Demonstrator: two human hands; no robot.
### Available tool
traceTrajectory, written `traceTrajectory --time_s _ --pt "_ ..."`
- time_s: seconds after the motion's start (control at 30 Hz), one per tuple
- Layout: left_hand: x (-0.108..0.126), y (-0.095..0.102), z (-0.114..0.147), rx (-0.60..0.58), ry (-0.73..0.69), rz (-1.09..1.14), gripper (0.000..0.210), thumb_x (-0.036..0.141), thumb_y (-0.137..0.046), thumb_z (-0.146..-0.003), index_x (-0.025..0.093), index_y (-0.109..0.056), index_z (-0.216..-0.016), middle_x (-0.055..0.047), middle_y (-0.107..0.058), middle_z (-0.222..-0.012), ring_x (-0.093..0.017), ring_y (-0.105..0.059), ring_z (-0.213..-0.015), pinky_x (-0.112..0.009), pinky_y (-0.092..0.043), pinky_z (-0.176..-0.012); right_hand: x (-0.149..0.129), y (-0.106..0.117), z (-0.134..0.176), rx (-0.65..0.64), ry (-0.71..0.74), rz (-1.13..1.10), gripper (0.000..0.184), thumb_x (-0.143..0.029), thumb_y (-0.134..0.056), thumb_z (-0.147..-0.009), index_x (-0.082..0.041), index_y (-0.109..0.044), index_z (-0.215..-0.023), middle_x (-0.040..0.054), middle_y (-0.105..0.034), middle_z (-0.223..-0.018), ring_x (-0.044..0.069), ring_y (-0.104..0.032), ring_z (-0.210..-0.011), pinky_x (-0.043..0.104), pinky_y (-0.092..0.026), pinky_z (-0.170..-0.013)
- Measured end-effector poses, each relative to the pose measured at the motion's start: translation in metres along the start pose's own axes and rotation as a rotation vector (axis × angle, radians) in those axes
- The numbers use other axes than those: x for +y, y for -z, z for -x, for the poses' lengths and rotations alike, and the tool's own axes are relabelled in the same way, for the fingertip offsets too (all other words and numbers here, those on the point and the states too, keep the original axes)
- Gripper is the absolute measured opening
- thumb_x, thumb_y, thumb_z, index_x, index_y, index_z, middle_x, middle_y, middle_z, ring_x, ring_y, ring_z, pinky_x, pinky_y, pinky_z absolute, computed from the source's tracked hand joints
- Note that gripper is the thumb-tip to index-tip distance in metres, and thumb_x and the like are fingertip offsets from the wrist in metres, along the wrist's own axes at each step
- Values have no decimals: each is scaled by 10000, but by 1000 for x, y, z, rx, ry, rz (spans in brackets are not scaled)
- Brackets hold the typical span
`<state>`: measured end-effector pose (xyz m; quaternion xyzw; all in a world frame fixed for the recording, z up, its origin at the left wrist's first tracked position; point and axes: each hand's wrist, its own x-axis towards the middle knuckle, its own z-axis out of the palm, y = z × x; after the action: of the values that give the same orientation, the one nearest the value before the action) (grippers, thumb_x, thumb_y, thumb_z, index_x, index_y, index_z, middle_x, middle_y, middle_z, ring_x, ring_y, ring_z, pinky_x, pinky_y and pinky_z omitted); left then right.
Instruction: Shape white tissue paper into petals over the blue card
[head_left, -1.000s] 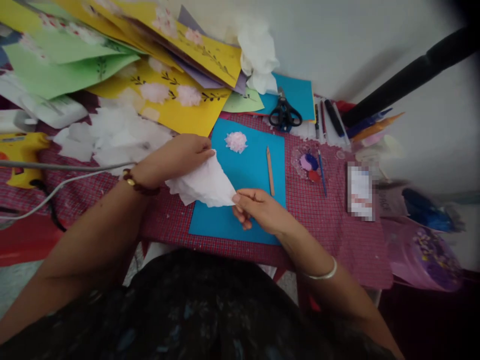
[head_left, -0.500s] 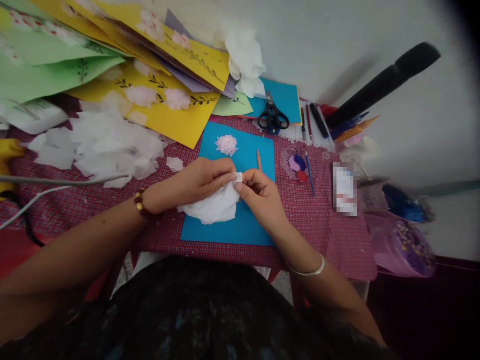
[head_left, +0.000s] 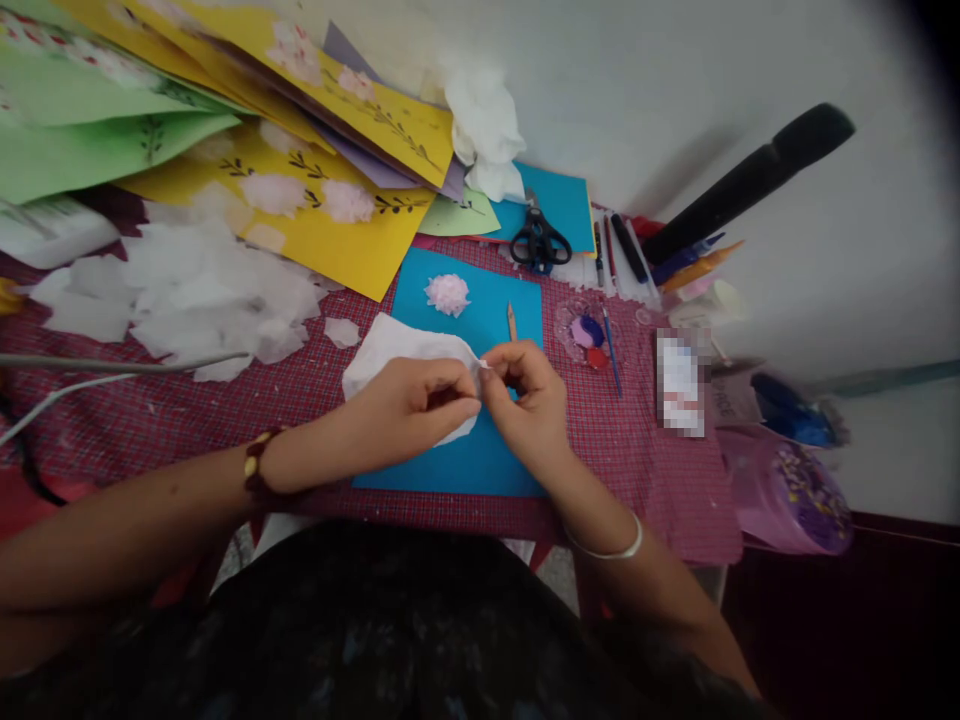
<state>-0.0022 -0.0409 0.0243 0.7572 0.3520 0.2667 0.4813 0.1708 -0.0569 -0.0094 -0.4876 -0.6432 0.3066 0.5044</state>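
Note:
A white tissue (head_left: 397, 345) is stretched above a blue sheet of paper (head_left: 450, 478). My left hand (head_left: 420, 405) is closed, thumb and fingertips pinching the tissue's right edge. Close beside it, my right hand (head_left: 525, 400) pinches a small corner of the same tissue, the fingertips of both hands nearly meeting. Part of the tissue is hidden behind my left hand. On the blue sheet, beyond my hands, sits a pale pink crumpled-tissue flower (head_left: 448, 294). A pencil (head_left: 511, 320) lies to the right of the flower, partly covered by my right hand.
Left of the sheet is a heap of white tissue pieces (head_left: 172, 290), with painted yellow cards (head_left: 367, 250) behind. Black-handled scissors (head_left: 540, 245) lie at the back. To the right are a paint palette (head_left: 589, 335) and a brush (head_left: 613, 350). A grey cable (head_left: 120, 366) crosses at left.
My left hand has turned and shifted lower at the tissue's edge. The tissue, bunched below my hand before, now spreads out behind it. My right hand keeps its pinch.

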Motion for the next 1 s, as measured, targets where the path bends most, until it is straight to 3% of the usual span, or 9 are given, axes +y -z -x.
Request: traceTrajectory --time_s 0.13,0.4,0.6,0.8,1.0 --pt "-5 0 -9 -100 261 364 74 184 -568 -855 157 -545 -790 63 -535 -581 -59 -515 -478 -156 -413 -442 0 1 2 -3 194 141 176 -88 -555 -852 -245 -630 -879 -46 -612 -729 80 -541 -598 231 -439 -552" --pt "-18 1 -11 -125 335 874 163 276 -654 -795 147 -570 -742 18 -591 -584 -76 -539 -455 -148 -388 -375 0 3 2 -41 310 255 223 -83 -535 -884 -256 -656 -958 -18 -669 -772 109 -593 -650 259 -492 -587" --pt "-20 0 -14 -95 398 961 167 279 -697 -692 130 -621 -689 7 -595 -547 -78 -521 -423 -153 -352 -348 4 4 5 -57 351 293 263 -68 -549 -885 -264 -666 -1015 -16 -676 -793 112 -611 -682 259 -514 -611" --pt "-15 0 -13 -54 466 934 109 231 -605 -718 136 -610 -665 17 -582 -539 -61 -498 -423 -149 -334 -371 4 4 6 -67 347 308 250 -76 -555 -889 -255 -671 -1020 -9 -681 -805 110 -623 -688 254 -528 -620" --pt "-15 0 -13 -38 417 944 88 225 -612 -652 147 -606 -690 22 -583 -545 -71 -503 -425 -161 -327 -370 2 3 3 -58 328 282 248 -51 -560 -875 -235 -666 -1002 -20 -661 -776 90 -597 -649 230 -516 -600"
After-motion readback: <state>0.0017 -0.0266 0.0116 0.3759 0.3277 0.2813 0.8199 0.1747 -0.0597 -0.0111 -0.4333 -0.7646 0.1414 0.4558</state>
